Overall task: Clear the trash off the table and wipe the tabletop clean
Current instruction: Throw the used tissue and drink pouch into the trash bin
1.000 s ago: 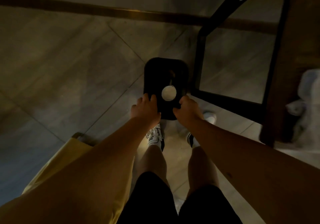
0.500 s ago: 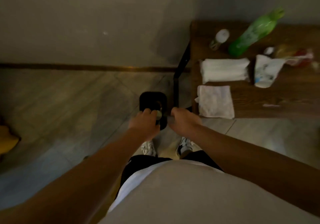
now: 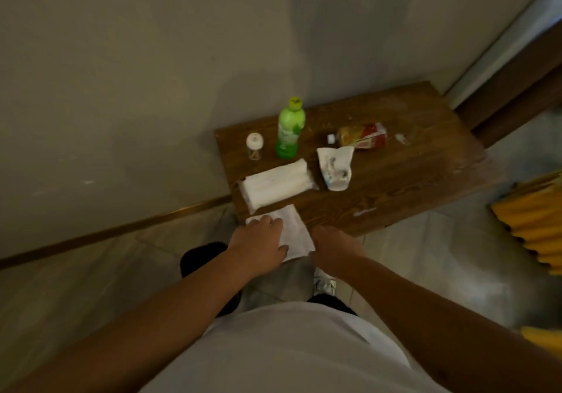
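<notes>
**Two hands at the near edge of a cluttered wooden desk**

One dark wooden desk point(image 3: 395, 179) with a clear grain pattern is standing against a plain wall. On it I am counting seven separate things.

One green plastic bottle point(image 3: 288, 131) with a yellow-green cap is standing upright near the far edge. Just left of it, one small clear jar point(image 3: 254, 146) with a white round lid is also standing upright. One soft pack of white tissues point(image 3: 276, 184), long and rectangular in a thin clear wrap, is lying in front of them. Right of the pack, one crumpled white wrapper point(image 3: 334, 164) with small print is lying open. Behind it, one shiny snack bag point(image 3: 363, 135) in yellow and red is lying flat, and one tiny dark object point(image 3: 331, 138) beside it is too small to tell. One flat white cloth point(image 3: 293, 228), roughly square, is hanging partly over the near edge.

The left hand point(image 3: 258, 245) is lying palm down on the left part of the cloth, fingers spread flat and not closed around it. The right hand point(image 3: 336, 248) is hovering just right of the cloth, at the desk edge; its fingers are loosely curled and holding nothing. Some pale crumbs or specks are lying on the right part of the wood.

On the floor, one black bin point(image 3: 202, 257) is showing partly behind the left forearm, and one yellow ribbed object point(image 3: 535, 222) is standing at the right.
</notes>
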